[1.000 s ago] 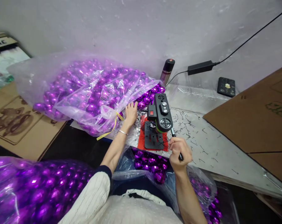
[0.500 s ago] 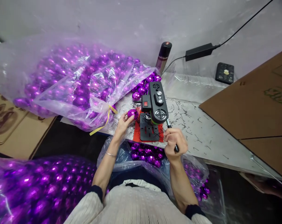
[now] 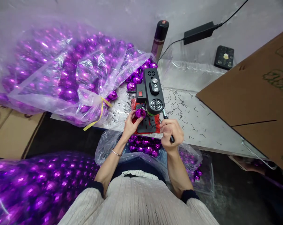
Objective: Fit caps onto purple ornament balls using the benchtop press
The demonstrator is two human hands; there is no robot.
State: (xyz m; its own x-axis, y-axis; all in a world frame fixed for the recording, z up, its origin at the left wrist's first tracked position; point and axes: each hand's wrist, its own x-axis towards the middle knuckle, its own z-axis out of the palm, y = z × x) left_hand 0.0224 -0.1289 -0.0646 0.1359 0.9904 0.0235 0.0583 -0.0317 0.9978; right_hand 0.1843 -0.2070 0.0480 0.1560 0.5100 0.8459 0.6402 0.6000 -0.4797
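Between the fingers of my left hand (image 3: 131,125) is a shiny purple ball ornament (image 3: 140,113). It is at the left side of the head of a small black bench drill press (image 3: 153,90), over its slotted base plate (image 3: 146,125). My right hand (image 3: 171,133) is wrapped round the black-gripped lever (image 3: 172,139) on the machine's right side. A red sheet (image 3: 157,120) lies under the base. The spot where the ball meets the machine is hidden by the machine's head.
A clear bag of purple balls (image 3: 68,78) fills the left, tied with yellow ribbon (image 3: 100,115). Dark shavings litter the white table (image 3: 190,122). A spray can (image 3: 160,39), power adapter (image 3: 199,32) and cardboard box (image 3: 246,90) stand behind and right. An open bag (image 3: 108,150) of balls rests at my lap.
My left hand has moved right with the purple ball, bringing it from beside the base to the machine's head. My right hand keeps its grip on the lever. The camera view has shifted.
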